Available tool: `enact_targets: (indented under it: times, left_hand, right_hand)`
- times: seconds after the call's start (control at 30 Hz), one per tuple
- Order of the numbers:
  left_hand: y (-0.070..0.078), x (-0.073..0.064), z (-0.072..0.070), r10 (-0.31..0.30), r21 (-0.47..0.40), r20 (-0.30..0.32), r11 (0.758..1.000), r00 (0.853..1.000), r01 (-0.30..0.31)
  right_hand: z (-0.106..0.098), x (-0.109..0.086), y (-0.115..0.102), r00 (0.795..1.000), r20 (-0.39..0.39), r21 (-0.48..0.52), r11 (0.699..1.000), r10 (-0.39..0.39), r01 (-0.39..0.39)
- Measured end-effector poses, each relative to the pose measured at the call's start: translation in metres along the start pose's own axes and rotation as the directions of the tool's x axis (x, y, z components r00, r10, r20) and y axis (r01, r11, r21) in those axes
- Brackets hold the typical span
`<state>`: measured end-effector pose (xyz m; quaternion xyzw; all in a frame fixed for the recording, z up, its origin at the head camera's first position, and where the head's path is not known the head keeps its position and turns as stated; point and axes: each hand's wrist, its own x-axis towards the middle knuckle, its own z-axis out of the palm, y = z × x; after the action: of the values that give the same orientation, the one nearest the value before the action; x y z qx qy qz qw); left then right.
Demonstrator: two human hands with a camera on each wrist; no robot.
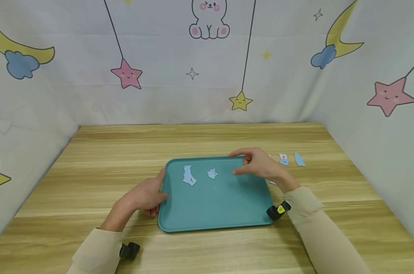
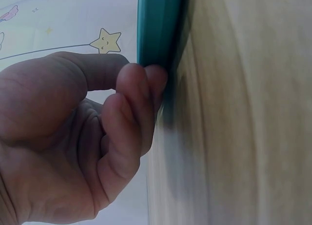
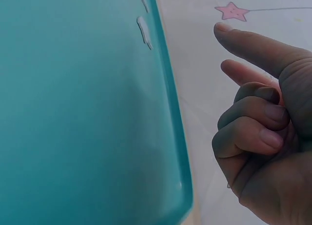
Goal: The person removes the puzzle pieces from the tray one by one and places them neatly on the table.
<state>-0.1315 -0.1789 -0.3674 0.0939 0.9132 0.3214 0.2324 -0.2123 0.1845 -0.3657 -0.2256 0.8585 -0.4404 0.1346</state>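
A teal tray (image 1: 220, 205) lies on the wooden table. My left hand (image 1: 146, 194) holds its left edge, thumb at the rim and the other fingers curled low against the side; the left wrist view shows the fingertips (image 2: 134, 78) right at the tray's edge. Over the tray's far right corner hovers my right hand (image 1: 258, 163), index finger and thumb stretched apart with nothing between them, the other fingers bent in. On the tray lie a long, jagged light-blue paper piece (image 1: 189, 176) and a smaller torn piece (image 1: 212, 173).
Right of the tray, a white-and-blue paper piece (image 1: 283, 159) and a blue piece (image 1: 299, 159) lie on the table (image 1: 337, 190). Another scrap (image 1: 272, 182) is mostly hidden behind my right hand. White fabric (image 1: 165, 102) with stars and moons encloses the back and sides.
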Motion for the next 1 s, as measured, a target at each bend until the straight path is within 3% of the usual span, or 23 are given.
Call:
enact_targets:
  times: [0.33,1.0]
  left_hand:
    - [-0.001,0.001,-0.001,0.004,0.004,-0.005,1.0,1.0,-0.004]
    - [0.0,-0.001,-0.001,0.012,0.007,-0.009,1.0,1.0,-0.012]
  right_hand:
    - [0.015,0.015,-0.002,1.0,0.006,-0.013,1.0,-0.01,0.01]
    - [0.035,0.036,0.002,0.994,0.083,-0.015,0.997,0.074,-0.073]
